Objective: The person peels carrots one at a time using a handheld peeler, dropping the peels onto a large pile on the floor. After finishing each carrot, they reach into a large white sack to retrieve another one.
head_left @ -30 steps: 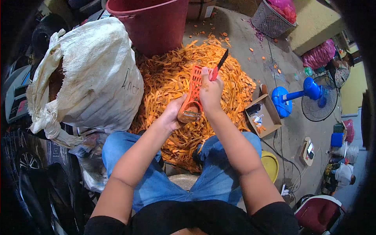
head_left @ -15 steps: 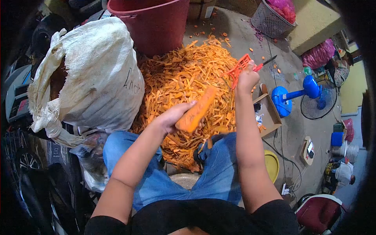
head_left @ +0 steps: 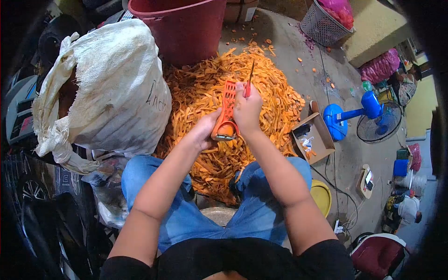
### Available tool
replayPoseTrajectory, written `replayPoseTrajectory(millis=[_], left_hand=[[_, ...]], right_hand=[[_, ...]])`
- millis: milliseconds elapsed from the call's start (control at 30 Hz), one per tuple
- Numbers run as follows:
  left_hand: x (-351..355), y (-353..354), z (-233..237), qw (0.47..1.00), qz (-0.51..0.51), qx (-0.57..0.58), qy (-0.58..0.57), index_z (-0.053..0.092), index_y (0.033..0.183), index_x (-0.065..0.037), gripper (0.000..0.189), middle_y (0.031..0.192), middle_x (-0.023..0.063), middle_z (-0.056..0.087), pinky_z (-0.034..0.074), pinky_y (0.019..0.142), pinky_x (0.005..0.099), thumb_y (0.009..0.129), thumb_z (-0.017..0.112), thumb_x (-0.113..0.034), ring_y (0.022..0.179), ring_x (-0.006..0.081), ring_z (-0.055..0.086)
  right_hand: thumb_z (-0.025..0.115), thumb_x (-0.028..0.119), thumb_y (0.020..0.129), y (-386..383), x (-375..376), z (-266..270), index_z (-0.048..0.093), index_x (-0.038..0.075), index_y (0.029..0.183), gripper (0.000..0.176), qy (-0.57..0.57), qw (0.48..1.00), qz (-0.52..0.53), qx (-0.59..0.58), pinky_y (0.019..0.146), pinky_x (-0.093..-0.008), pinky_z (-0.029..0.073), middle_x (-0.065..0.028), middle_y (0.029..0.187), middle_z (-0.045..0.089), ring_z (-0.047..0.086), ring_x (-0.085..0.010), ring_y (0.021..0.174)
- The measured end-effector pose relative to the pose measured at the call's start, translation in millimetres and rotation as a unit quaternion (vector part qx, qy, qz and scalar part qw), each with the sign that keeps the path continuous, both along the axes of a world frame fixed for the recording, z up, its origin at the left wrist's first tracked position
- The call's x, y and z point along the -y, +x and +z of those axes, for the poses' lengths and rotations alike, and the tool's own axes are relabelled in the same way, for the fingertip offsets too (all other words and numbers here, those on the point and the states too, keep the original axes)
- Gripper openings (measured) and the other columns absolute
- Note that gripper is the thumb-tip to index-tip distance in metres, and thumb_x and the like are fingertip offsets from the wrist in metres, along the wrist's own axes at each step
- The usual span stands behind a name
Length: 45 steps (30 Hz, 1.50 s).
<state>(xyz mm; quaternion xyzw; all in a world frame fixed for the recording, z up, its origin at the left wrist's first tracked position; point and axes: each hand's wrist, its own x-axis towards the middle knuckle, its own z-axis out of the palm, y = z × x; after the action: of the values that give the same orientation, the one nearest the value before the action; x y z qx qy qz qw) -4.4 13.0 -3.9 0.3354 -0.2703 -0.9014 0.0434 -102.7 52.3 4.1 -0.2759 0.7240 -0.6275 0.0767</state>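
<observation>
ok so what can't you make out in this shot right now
Orange vegetable: head view, mostly covered by the peeler and left hand.
Knife: head view, handle partly hidden in the right hand.
Sack: head view, contents hidden by its cloth.
Red tub: head view, rim cut off by the top edge.
Cardboard box: head view, items inside too small to identify.

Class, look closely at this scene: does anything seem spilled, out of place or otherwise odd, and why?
Yes. Orange peelings lie heaped on the floor beside the red tub, rather than in a container, with loose pieces scattered beyond them. The right hand also holds a knife together with the peeler, which looks awkward.
</observation>
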Motion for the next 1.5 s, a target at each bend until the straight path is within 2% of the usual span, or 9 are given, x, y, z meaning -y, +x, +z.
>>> replayPoseTrajectory(millis=[200, 433, 633, 800, 933, 1033, 1100, 1433, 1500], left_hand=[[0, 0, -10, 0.999, 0.03, -0.011, -0.002, 0.048, 0.095, -0.005, 0.026, 0.083, 0.0063, 0.056, 0.049, 0.056, 0.0291, 0.084, 0.032, -0.023, 0.069, 0.0142, 0.056], [-4, 1, 0, 0.999, 0.039, -0.021, 0.014, 0.047, 0.095, -0.004, 0.027, 0.083, 0.0064, 0.056, 0.049, 0.055, 0.0283, 0.085, 0.031, -0.023, 0.068, 0.0135, 0.056], [1, 3, 5, 0.998, -0.016, 0.017, -0.053, 0.045, 0.1, -0.004, 0.033, 0.086, 0.0069, 0.055, 0.048, 0.061, 0.0278, 0.087, 0.024, -0.026, 0.071, 0.0143, 0.055], [0, 1, 0, 0.999, 0.052, 0.007, -0.003, 0.047, 0.096, -0.007, 0.028, 0.082, 0.0063, 0.056, 0.049, 0.056, 0.0301, 0.086, 0.03, -0.026, 0.067, 0.0148, 0.056], [-2, 2, 6, 0.999, 0.038, 0.03, -0.006, 0.048, 0.095, -0.006, 0.027, 0.081, 0.0064, 0.056, 0.049, 0.055, 0.0306, 0.086, 0.03, -0.025, 0.067, 0.0151, 0.056], [-6, 2, 5, 1.0, 0.0, 0.002, -0.009, 0.045, 0.101, -0.006, 0.034, 0.088, 0.0067, 0.055, 0.048, 0.063, 0.0313, 0.087, 0.023, -0.028, 0.074, 0.0154, 0.055], [-8, 3, 7, 1.0, 0.024, -0.01, 0.006, 0.049, 0.094, -0.005, 0.027, 0.08, 0.0063, 0.056, 0.049, 0.056, 0.0295, 0.085, 0.033, -0.025, 0.066, 0.0148, 0.055], [-5, 4, 6, 1.0, 0.015, -0.01, 0.002, 0.049, 0.091, -0.006, 0.025, 0.078, 0.0061, 0.056, 0.049, 0.055, 0.0291, 0.084, 0.034, -0.025, 0.064, 0.0145, 0.055], [-5, 3, 2, 1.0, 0.009, -0.009, -0.009, 0.045, 0.1, -0.006, 0.032, 0.086, 0.0065, 0.055, 0.048, 0.06, 0.0288, 0.087, 0.025, -0.028, 0.071, 0.0138, 0.055]], right_hand=[[0.046, 0.022, 0.081, 2, -1, 6, 0.044, 0.0, 0.065, 0.027, -0.07, 0.993, 0.047, 0.083, 0.045, -0.0292, 0.031, -0.007, 0.049, 0.039, 0.033, -0.0152, 0.046], [0.045, 0.022, 0.081, -1, 2, -8, 0.043, 0.0, 0.063, 0.028, -0.029, 0.999, 0.022, 0.039, 0.045, -0.0307, 0.031, -0.0073, 0.049, 0.039, 0.035, -0.0153, 0.046], [0.045, 0.023, 0.081, 0, 6, -4, 0.043, -0.001, 0.063, 0.03, -0.015, 1.0, -0.003, 0.005, 0.046, -0.031, 0.032, -0.0087, 0.048, 0.039, 0.034, -0.0161, 0.045], [0.046, 0.022, 0.081, -4, 3, -3, 0.043, 0.0, 0.063, 0.028, -0.049, 0.993, 0.058, 0.094, 0.044, -0.0283, 0.031, -0.0051, 0.049, 0.04, 0.034, -0.0123, 0.045], [0.046, 0.02, 0.081, -6, 2, 2, 0.042, 0.002, 0.061, 0.028, -0.08, 0.992, 0.052, 0.077, 0.043, -0.0267, 0.029, -0.0018, 0.049, 0.038, 0.032, -0.0096, 0.046], [0.046, 0.02, 0.081, -9, 3, -5, 0.042, 0.002, 0.062, 0.027, -0.061, 0.992, 0.049, 0.095, 0.043, -0.0263, 0.028, -0.0003, 0.05, 0.037, 0.031, -0.0086, 0.046], [0.047, 0.02, 0.081, -7, 4, -5, 0.044, 0.001, 0.063, 0.026, -0.047, 0.995, 0.043, 0.078, 0.044, -0.0256, 0.029, -0.0002, 0.05, 0.038, 0.032, -0.0083, 0.047], [0.047, 0.019, 0.081, -2, 4, -4, 0.045, 0.001, 0.065, 0.024, -0.061, 0.99, 0.057, 0.112, 0.043, -0.0247, 0.029, -0.0001, 0.05, 0.038, 0.032, -0.0077, 0.047], [0.047, 0.018, 0.08, -1, 4, 0, 0.046, 0.0, 0.066, 0.023, -0.061, 0.99, 0.047, 0.115, 0.043, -0.0255, 0.03, -0.001, 0.05, 0.039, 0.033, -0.0081, 0.047]])
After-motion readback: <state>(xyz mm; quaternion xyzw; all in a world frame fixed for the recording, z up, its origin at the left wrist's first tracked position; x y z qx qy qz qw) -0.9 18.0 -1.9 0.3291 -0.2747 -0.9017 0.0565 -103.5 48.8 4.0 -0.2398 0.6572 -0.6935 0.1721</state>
